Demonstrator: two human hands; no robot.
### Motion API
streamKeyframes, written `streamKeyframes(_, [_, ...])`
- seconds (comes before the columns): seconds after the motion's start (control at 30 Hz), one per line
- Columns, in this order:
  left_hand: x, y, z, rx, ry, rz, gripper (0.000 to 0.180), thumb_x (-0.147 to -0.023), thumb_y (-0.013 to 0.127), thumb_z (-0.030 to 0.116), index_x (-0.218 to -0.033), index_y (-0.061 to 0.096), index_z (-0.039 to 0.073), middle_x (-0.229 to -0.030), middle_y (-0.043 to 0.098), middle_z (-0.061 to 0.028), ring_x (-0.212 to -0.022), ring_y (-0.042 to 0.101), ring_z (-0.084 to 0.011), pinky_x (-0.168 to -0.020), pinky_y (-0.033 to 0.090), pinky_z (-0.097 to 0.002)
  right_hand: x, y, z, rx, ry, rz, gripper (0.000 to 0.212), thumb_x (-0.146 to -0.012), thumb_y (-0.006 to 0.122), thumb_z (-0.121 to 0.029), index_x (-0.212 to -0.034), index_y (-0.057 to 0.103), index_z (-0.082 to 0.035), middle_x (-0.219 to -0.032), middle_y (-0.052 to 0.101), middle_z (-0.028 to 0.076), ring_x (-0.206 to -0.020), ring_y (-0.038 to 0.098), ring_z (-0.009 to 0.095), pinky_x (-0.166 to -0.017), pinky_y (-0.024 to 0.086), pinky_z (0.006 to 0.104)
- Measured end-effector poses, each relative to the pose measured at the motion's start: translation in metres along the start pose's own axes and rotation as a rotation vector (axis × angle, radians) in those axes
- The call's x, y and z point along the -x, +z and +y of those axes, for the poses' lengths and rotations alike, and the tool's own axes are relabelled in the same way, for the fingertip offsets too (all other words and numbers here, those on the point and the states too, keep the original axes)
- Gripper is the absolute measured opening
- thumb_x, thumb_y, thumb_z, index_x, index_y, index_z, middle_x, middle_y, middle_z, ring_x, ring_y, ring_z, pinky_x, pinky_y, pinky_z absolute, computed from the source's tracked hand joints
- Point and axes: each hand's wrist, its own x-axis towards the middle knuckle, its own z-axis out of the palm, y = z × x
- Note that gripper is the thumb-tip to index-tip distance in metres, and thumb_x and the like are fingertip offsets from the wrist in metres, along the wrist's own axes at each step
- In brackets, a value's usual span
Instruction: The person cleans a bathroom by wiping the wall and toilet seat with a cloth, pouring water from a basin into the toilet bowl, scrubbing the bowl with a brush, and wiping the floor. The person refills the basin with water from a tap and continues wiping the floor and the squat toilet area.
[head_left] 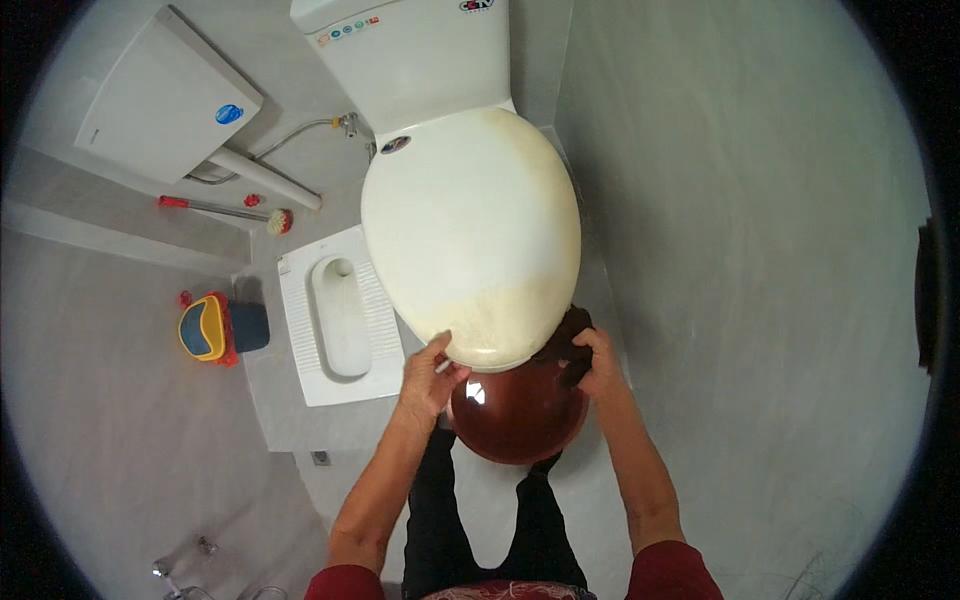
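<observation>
A white toilet lid, yellowed along its right side and front, lies lowered over the toilet. At its front left edge my left hand is closed, thumb on top and fingers curled at the rim. My right hand grips a bunched dark brown cloth against the front right of the lid. Below the lid's front is a glossy reddish-brown basin, partly hidden by the lid and the cloth. What the basin contains cannot be made out.
A white squat pan is set in the raised floor at left. Beyond it are a toilet brush and a small blue-and-yellow bin. The toilet's tank stands behind the lid; a grey wall rises close at right.
</observation>
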Motion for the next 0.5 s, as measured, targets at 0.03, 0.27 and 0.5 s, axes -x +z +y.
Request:
streamKeyframes(0.03, [0.013, 0.007, 0.007, -0.083, 0.062, -0.015, 0.038, -0.072, 0.068, 0.017, -0.098, 0.048, -0.003, -0.095, 0.048, -0.0144, -0.08, 0.05, -0.0234, -0.058, 0.046, -0.0308, 0.008, 0.003, -0.007, 0.0, -0.022, -0.026, 0.026, -0.066, 0.049, -0.009, -0.091, 0.052, -0.002, -0.084, 0.051, 0.006, -0.069, 0.048, 0.018, -0.056, 0.041, 0.0304])
streamKeyframes(0.27, [0.095, 0.073, 0.064, -0.323, 0.599, -0.078, 0.069, -0.074, 0.067, 0.016, -0.13, 0.026, 0.005, -0.091, 0.058, -0.0136, -0.078, 0.056, -0.0181, -0.065, 0.045, -0.0301, 0.063, 0.056, -0.092, 0.088, -0.314, -0.246, 0.038, -0.067, 0.048, -0.007, -0.104, 0.051, 0.001, -0.097, 0.054, 0.011, -0.087, 0.053, 0.021, -0.064, 0.046, 0.0318])
streamKeyframes(0.5, [0.116, 0.106, 0.127, -0.697, 0.932, -0.148, 0.07, -0.069, 0.072, 0.023, -0.126, 0.038, 0.001, -0.094, 0.057, -0.0134, -0.082, 0.054, -0.0154, -0.073, 0.045, -0.0279, 0.115, 0.064, -0.155, -0.107, -0.654, -0.318, 0.045, -0.073, 0.051, -0.004, -0.117, 0.043, -0.001, -0.113, 0.048, 0.013, -0.097, 0.05, 0.023, -0.062, 0.046, 0.0293])
